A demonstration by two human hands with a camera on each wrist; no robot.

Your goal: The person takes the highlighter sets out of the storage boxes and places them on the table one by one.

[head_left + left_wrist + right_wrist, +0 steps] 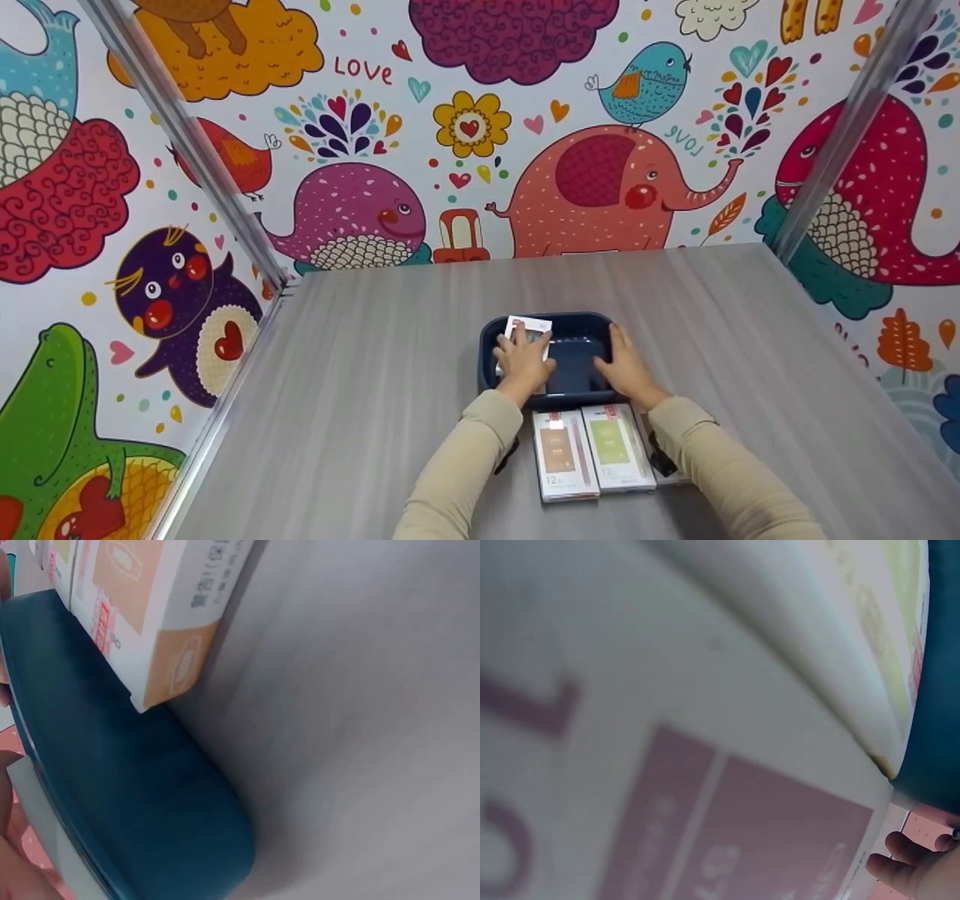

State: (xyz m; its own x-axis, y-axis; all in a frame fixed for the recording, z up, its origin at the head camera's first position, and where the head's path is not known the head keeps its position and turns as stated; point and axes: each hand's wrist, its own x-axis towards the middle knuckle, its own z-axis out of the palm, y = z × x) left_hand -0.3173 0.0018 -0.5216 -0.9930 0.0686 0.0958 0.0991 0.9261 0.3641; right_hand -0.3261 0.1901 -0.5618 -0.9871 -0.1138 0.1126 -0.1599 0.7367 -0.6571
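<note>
A dark blue tray point(577, 397) sits on the table. Over its left end, my left hand point(525, 360) grips a white box point(534, 324), with fingers spread across it and thumb at its right side. The box's pale edge point(49, 829) shows beyond the tray rim in the left wrist view. My right hand point(628, 369) is at the tray's right end, fingers fairly straight along the rim and thumb toward the inside. Only its fingertips and part of the palm show in the right wrist view. Nothing is seen in its grasp.
In front of the tray lie a white box with an orange-brown panel point(564, 454) and one with a green panel point(616, 448). A box with a mauve panel point(742, 832) lies beneath the right wrist. A patterned wall point(480, 180) bounds the table's back.
</note>
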